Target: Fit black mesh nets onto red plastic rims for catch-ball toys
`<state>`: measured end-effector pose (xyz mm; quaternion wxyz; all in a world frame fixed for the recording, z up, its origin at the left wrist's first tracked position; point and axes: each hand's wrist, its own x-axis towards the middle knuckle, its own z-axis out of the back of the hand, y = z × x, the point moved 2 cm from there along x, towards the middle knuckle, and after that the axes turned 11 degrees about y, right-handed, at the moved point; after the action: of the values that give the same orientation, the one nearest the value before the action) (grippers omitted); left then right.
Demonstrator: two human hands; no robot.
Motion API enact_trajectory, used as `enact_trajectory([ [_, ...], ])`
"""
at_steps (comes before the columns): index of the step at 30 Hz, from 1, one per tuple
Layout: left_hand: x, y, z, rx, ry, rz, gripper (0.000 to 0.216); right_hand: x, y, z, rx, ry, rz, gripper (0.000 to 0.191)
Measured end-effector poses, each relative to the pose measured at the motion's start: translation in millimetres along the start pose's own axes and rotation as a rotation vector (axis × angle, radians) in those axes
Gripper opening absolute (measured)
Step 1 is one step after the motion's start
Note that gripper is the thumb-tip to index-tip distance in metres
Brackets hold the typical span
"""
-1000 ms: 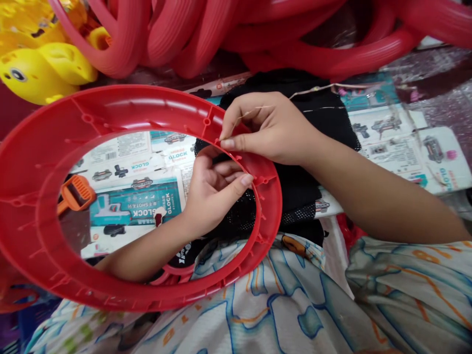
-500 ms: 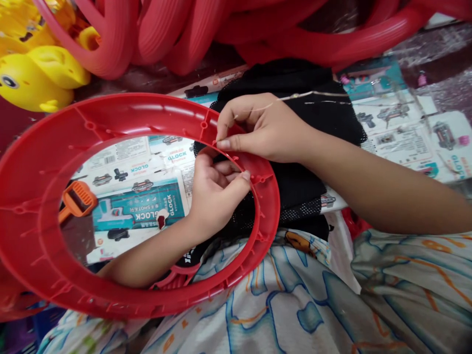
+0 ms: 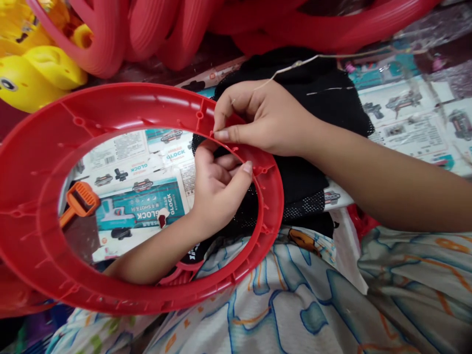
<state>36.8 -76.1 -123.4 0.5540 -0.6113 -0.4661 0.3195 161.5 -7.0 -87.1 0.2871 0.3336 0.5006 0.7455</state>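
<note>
A large red plastic ring (image 3: 40, 147) lies tilted across my lap. My left hand (image 3: 217, 189) reaches up through the ring's opening, its fingers curled on the inner rim and on black mesh netting (image 3: 295, 177) that hangs there. My right hand (image 3: 258, 118) rests on top of the rim, its thumb and fingers pinched on a thin pale thread (image 3: 332, 55) that runs off to the upper right. The netting spreads under my right wrist and beyond the ring.
A pile of red plastic hoops (image 3: 177, 29) fills the top. Yellow duck toys (image 3: 33, 73) sit at the upper left. Printed toy-gun packaging sheets (image 3: 140, 196) cover the floor, with an orange plastic tool (image 3: 79, 199) seen through the ring. Patterned clothing covers my legs (image 3: 295, 305).
The view has shifted slightly and the ring sits a little higher in the picture. Both hands keep their grip at the same spot on the rim; the thread now runs higher up.
</note>
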Motion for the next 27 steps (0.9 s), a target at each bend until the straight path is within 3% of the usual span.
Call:
enact_trajectory([
  [11,-4,6,1,0.122,-0.048,-0.139,0.033,0,2,-3,-0.062,0.026,-0.016,0.012],
  [19,-5,4,9,-0.036,0.103,0.011,0.047,-1,-4,-1,-0.007,0.002,-0.003,0.011],
  [27,-3,-1,-3,0.037,-0.022,0.051,0.05,-1,-5,-3,-0.021,0.004,-0.009,0.008],
])
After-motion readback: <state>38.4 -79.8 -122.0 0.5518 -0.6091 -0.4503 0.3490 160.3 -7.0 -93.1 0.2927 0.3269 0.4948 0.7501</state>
